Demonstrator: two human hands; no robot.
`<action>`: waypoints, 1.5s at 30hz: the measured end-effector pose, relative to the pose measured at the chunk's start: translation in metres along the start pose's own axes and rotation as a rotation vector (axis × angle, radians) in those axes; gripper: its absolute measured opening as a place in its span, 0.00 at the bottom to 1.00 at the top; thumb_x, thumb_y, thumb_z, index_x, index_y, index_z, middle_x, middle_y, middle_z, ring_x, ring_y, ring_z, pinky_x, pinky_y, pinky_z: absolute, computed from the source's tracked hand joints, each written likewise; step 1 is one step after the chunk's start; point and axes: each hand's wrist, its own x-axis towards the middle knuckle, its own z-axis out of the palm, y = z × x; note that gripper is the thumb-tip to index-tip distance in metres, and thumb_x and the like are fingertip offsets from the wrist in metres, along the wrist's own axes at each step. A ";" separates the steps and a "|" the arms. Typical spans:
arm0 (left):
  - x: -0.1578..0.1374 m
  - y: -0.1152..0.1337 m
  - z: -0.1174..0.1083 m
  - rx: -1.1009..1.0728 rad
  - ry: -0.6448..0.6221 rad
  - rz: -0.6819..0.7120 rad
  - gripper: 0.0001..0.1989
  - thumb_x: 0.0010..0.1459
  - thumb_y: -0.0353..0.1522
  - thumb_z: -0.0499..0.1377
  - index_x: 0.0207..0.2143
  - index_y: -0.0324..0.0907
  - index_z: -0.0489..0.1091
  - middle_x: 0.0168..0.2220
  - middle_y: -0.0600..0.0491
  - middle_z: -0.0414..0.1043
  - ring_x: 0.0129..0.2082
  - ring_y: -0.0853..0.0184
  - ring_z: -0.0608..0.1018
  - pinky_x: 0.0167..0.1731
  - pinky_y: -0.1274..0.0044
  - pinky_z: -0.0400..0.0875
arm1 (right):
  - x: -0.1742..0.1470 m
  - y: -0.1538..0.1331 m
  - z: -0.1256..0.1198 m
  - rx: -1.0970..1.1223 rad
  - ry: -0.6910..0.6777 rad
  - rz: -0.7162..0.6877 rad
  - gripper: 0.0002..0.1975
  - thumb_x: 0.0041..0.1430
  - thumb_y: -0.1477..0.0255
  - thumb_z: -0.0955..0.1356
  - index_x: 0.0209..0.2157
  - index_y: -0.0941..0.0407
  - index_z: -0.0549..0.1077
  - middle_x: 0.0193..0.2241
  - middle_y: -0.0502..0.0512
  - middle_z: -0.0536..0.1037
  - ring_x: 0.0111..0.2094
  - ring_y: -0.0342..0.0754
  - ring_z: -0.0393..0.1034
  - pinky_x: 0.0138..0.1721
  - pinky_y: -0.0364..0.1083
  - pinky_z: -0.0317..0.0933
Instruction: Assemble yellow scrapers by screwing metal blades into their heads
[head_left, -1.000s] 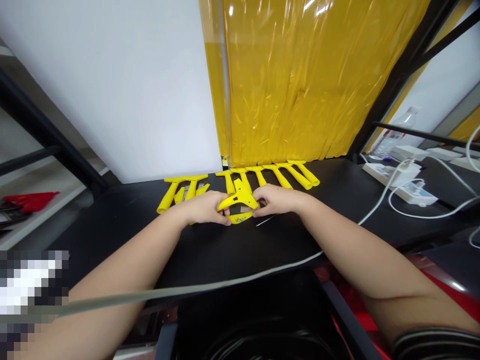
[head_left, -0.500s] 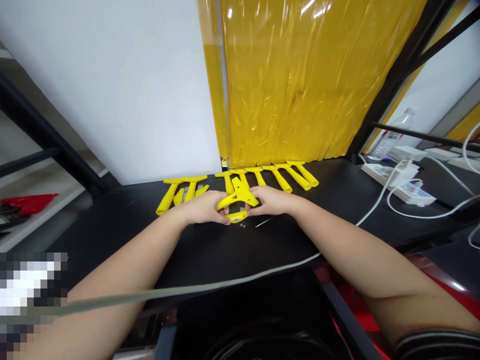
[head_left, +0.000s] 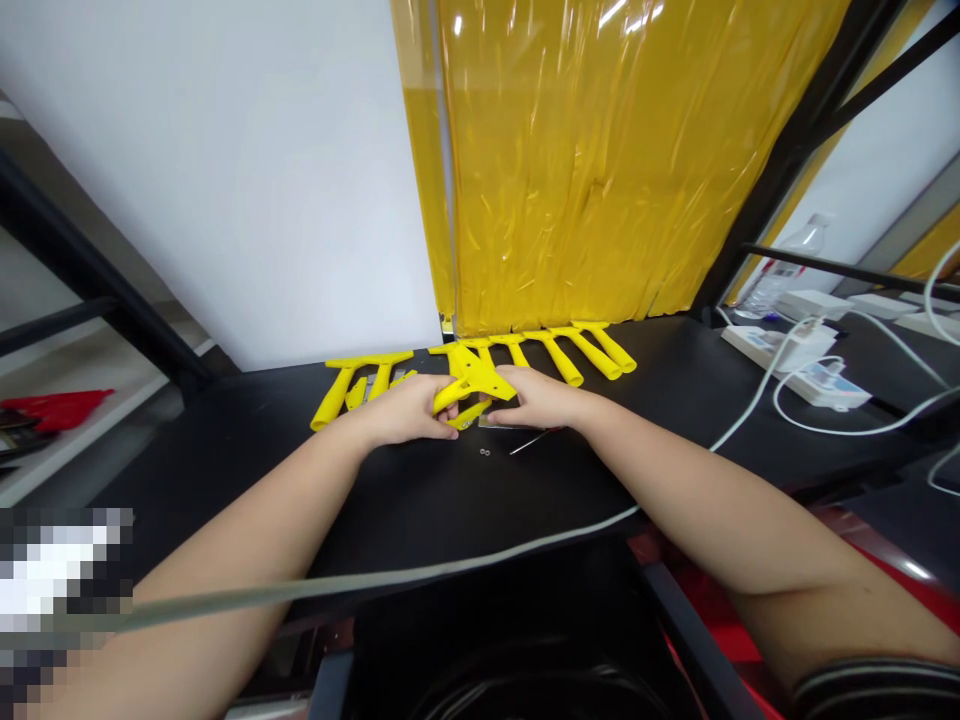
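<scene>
My left hand is closed around the grip of a yellow T-shaped scraper handle, its wide head tilted up and showing small holes. Curled behind that head, my right hand has its fingertips at the end of a small curved yellow piece. The piece hangs under the handle, between both hands; fingers partly hide it. A thin flat strip shows below my right thumb. On the black table lie two small metal rings and a thin metal rod-like tool, beneath my right hand.
More yellow T-shaped handles line the table's back edge, with others at left. White power strips and cables lie right, near a plastic bottle. A pale cable crosses in front. Yellow plastic curtain hangs behind.
The scraper handle has turned, its head now flatter and facing up. The small yellow piece has moved up and tilted, and a thin strip has come into view by my right thumb.
</scene>
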 end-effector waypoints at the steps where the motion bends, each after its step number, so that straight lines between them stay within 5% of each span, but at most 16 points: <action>1: 0.000 0.000 0.000 -0.008 -0.005 -0.007 0.14 0.48 0.35 0.69 0.34 0.44 0.69 0.31 0.58 0.75 0.31 0.66 0.77 0.33 0.74 0.67 | 0.000 0.000 0.000 -0.003 0.016 -0.004 0.21 0.57 0.70 0.76 0.52 0.58 0.76 0.51 0.62 0.78 0.52 0.56 0.73 0.54 0.53 0.65; 4: 0.000 0.001 0.001 -0.043 -0.023 -0.015 0.13 0.48 0.35 0.69 0.35 0.44 0.71 0.32 0.57 0.78 0.32 0.65 0.79 0.34 0.74 0.69 | -0.001 0.000 0.000 -0.007 0.032 -0.006 0.22 0.57 0.71 0.76 0.53 0.56 0.75 0.51 0.61 0.77 0.51 0.55 0.72 0.53 0.53 0.65; 12: -0.002 0.002 0.000 -0.113 0.042 -0.008 0.15 0.50 0.37 0.70 0.36 0.43 0.70 0.34 0.56 0.79 0.31 0.67 0.78 0.32 0.75 0.70 | 0.000 -0.004 0.002 0.071 0.002 0.093 0.05 0.57 0.71 0.74 0.35 0.57 0.76 0.33 0.51 0.77 0.33 0.44 0.68 0.37 0.44 0.61; 17: -0.002 0.006 -0.003 -0.158 0.296 -0.016 0.18 0.56 0.45 0.67 0.31 0.43 0.64 0.26 0.59 0.68 0.24 0.71 0.71 0.27 0.77 0.66 | 0.002 0.003 -0.008 0.425 0.100 0.146 0.10 0.58 0.66 0.73 0.35 0.56 0.71 0.33 0.52 0.78 0.33 0.45 0.72 0.38 0.45 0.64; 21: -0.002 0.006 -0.003 -0.265 0.308 -0.094 0.19 0.62 0.49 0.61 0.37 0.44 0.63 0.25 0.59 0.64 0.20 0.72 0.70 0.22 0.77 0.68 | -0.001 0.003 -0.024 0.662 0.244 0.215 0.13 0.61 0.62 0.71 0.38 0.53 0.65 0.33 0.53 0.80 0.36 0.47 0.76 0.41 0.47 0.68; 24: -0.002 0.004 -0.001 -0.271 0.269 -0.059 0.21 0.63 0.50 0.59 0.46 0.44 0.64 0.29 0.58 0.66 0.22 0.71 0.71 0.21 0.78 0.69 | -0.007 0.002 -0.037 0.437 0.242 0.243 0.12 0.62 0.61 0.70 0.40 0.54 0.68 0.30 0.50 0.78 0.32 0.47 0.74 0.39 0.46 0.66; 27: -0.002 0.000 0.003 -0.286 0.242 -0.035 0.24 0.62 0.50 0.61 0.49 0.46 0.60 0.35 0.56 0.66 0.23 0.72 0.71 0.20 0.79 0.69 | -0.013 0.002 -0.045 -0.002 0.039 0.182 0.08 0.60 0.65 0.71 0.38 0.55 0.75 0.35 0.52 0.80 0.36 0.47 0.73 0.41 0.46 0.62; 30: -0.002 -0.003 0.007 -0.298 0.220 -0.021 0.22 0.63 0.49 0.61 0.48 0.47 0.58 0.36 0.57 0.65 0.21 0.75 0.69 0.20 0.79 0.68 | -0.015 0.000 -0.046 -0.212 -0.130 0.175 0.05 0.59 0.70 0.72 0.36 0.56 0.78 0.34 0.52 0.80 0.35 0.47 0.71 0.38 0.45 0.59; 33: -0.002 -0.003 0.007 -0.279 0.202 0.010 0.20 0.63 0.47 0.61 0.47 0.47 0.58 0.38 0.56 0.68 0.21 0.75 0.67 0.21 0.78 0.68 | -0.014 -0.004 -0.042 -0.285 -0.170 0.214 0.01 0.56 0.73 0.73 0.32 0.56 0.77 0.30 0.51 0.77 0.30 0.45 0.67 0.34 0.45 0.56; 37: -0.002 -0.003 0.005 -0.207 0.191 0.023 0.19 0.63 0.47 0.61 0.47 0.46 0.61 0.36 0.54 0.70 0.24 0.72 0.69 0.22 0.78 0.65 | -0.012 -0.007 -0.038 -0.342 -0.200 0.265 0.09 0.52 0.77 0.74 0.37 0.55 0.77 0.30 0.50 0.77 0.30 0.45 0.67 0.33 0.45 0.56; 42: -0.001 -0.005 0.006 -0.088 0.218 0.083 0.17 0.63 0.47 0.61 0.43 0.44 0.65 0.34 0.55 0.69 0.28 0.70 0.71 0.25 0.78 0.61 | -0.012 -0.011 -0.034 -0.321 -0.173 0.095 0.05 0.56 0.72 0.74 0.36 0.55 0.78 0.36 0.53 0.77 0.35 0.47 0.69 0.37 0.45 0.58; 45: 0.000 -0.006 0.006 -0.063 0.225 0.100 0.16 0.64 0.47 0.60 0.42 0.44 0.65 0.32 0.56 0.67 0.28 0.70 0.69 0.26 0.77 0.60 | -0.012 -0.018 -0.029 -0.304 -0.251 0.107 0.07 0.54 0.69 0.76 0.36 0.55 0.79 0.36 0.53 0.79 0.37 0.49 0.70 0.38 0.45 0.59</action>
